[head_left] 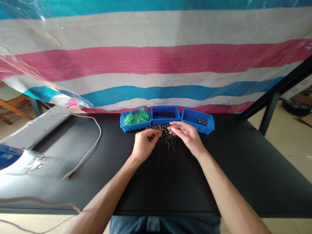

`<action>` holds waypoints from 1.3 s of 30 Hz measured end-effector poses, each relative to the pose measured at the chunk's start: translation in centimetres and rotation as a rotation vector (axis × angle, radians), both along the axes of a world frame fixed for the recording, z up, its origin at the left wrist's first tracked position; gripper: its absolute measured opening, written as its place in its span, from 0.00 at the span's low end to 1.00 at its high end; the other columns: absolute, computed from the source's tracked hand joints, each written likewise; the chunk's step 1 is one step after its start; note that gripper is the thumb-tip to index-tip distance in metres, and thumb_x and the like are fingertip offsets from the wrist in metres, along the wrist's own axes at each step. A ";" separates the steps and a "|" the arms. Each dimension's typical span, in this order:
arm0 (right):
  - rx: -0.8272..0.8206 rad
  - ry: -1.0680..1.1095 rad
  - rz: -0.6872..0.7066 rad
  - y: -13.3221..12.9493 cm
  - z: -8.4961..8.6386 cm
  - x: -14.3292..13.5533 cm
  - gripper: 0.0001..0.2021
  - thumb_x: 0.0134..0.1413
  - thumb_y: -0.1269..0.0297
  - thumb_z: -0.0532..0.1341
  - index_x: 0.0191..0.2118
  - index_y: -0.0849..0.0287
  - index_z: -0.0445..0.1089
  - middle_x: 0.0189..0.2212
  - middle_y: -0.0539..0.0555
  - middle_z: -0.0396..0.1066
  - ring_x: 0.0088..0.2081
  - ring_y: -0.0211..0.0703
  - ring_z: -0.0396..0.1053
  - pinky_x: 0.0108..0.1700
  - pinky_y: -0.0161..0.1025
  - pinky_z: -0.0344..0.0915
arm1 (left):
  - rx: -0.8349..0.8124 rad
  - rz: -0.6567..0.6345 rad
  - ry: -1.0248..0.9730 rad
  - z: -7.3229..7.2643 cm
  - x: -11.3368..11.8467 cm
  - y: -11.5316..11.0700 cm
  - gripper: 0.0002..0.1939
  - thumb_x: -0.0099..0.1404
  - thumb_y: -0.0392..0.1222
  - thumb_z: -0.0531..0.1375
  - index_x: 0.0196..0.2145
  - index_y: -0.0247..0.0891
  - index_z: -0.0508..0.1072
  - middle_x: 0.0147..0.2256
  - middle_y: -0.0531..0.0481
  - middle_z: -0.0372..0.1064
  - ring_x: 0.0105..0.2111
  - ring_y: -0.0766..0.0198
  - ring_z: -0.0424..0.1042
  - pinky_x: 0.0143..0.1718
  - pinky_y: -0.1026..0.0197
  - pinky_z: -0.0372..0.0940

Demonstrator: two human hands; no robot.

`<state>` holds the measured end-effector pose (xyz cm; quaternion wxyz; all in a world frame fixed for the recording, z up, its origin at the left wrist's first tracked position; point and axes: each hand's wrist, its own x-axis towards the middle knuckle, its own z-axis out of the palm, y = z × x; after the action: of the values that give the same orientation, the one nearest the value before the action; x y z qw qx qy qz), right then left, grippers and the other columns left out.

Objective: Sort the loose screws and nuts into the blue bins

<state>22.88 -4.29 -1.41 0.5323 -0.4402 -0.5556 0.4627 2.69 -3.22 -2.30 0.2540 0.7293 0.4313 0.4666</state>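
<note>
A loose pile of dark screws (171,142) and small brass-coloured pieces lies on the black table, with both hands just above it. My left hand (144,143) is closed in a pinch at the pile's left side; what sits between its fingertips is too small to make out. Facing it, my right hand (187,134) has thumb and fingers brought together over the pile's right side, and its fingertips hide whatever they hold. Behind the hands stand three blue bins: the left bin (123,125) with green plastic pieces (136,117), the middle bin (165,109) with dark screws, the right bin (207,129) with a few small metal parts (202,122).
A white cable (91,148) curves across the table's left side. Beyond it lie a long grey-white box (39,126) and a clear plastic bag (36,164). A striped tarp (156,61) hangs behind the bins, and a black metal frame (269,113) stands at the right.
</note>
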 end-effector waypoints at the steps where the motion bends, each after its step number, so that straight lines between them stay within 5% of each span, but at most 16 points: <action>1: 0.003 -0.031 0.002 -0.1 0.1 0.0 0.16 0.55 0.54 0.69 0.45 0.56 0.77 0.39 0.56 0.80 0.39 0.47 0.78 0.46 0.45 0.74 | -0.036 0.022 -0.036 0.0 0.0 0.0 0.04 0.64 0.38 0.66 0.36 0.39 0.82 0.35 0.49 0.81 0.32 0.61 0.78 0.37 0.61 0.72; 9: 0.097 -0.225 0.041 -0.6 -0.2 -1.0 0.14 0.50 0.60 0.72 0.43 0.57 0.76 0.35 0.54 0.80 0.35 0.45 0.78 0.40 0.41 0.74 | -0.351 -0.002 -0.328 -0.1 0.0 0.3 0.13 0.60 0.49 0.69 0.35 0.35 0.82 0.31 0.47 0.80 0.30 0.62 0.77 0.31 0.65 0.68; 23: -0.057 0.041 0.132 -0.4 -0.3 -1.5 0.13 0.45 0.59 0.75 0.36 0.57 0.78 0.34 0.52 0.80 0.35 0.44 0.79 0.43 0.41 0.76 | -0.449 -0.079 -0.408 0.3 0.5 -0.2 0.16 0.59 0.51 0.69 0.35 0.34 0.80 0.28 0.47 0.80 0.30 0.60 0.78 0.31 0.65 0.69; 28: -0.095 0.054 0.110 -0.4 0.3 -1.3 0.12 0.45 0.56 0.75 0.31 0.58 0.79 0.27 0.52 0.78 0.25 0.41 0.75 0.32 0.39 0.75 | -0.175 -0.098 0.004 0.6 -0.3 -0.2 0.13 0.69 0.47 0.60 0.35 0.36 0.80 0.31 0.45 0.79 0.32 0.59 0.77 0.35 0.61 0.70; 30: -0.084 0.116 0.049 -0.2 0.3 -1.3 0.14 0.44 0.55 0.76 0.34 0.58 0.80 0.29 0.53 0.80 0.29 0.44 0.77 0.37 0.42 0.77 | 0.037 -0.097 0.295 0.6 -0.9 -0.1 0.12 0.70 0.43 0.59 0.35 0.36 0.80 0.33 0.44 0.78 0.35 0.57 0.77 0.39 0.58 0.71; 32: -0.043 0.211 0.007 0.0 0.1 -1.5 0.20 0.46 0.56 0.75 0.46 0.55 0.79 0.44 0.56 0.81 0.44 0.49 0.79 0.51 0.47 0.75 | 0.143 -0.118 0.488 0.4 -1.4 0.0 0.09 0.68 0.41 0.61 0.39 0.36 0.80 0.36 0.42 0.77 0.38 0.55 0.76 0.43 0.55 0.71; 35: -0.014 0.274 0.028 0.0 -0.2 -1.8 0.31 0.52 0.57 0.73 0.62 0.47 0.68 0.60 0.56 0.71 0.56 0.51 0.74 0.62 0.52 0.66 | 0.149 -0.167 0.598 -0.1 -1.6 0.3 0.08 0.66 0.39 0.63 0.41 0.35 0.79 0.38 0.42 0.76 0.39 0.55 0.76 0.44 0.55 0.73; 39: -0.028 0.214 0.044 -0.1 -0.3 -1.6 0.28 0.55 0.57 0.70 0.62 0.46 0.68 0.61 0.57 0.69 0.49 0.50 0.78 0.57 0.51 0.71 | 0.092 -0.195 0.580 -0.5 -1.4 0.5 0.08 0.67 0.32 0.59 0.38 0.35 0.79 0.36 0.45 0.74 0.35 0.60 0.76 0.40 0.59 0.72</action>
<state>21.25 -4.42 -1.76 0.5722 -0.3831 -0.4986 0.5265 1.28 -2.75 -2.85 0.1307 0.8806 0.3923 0.2313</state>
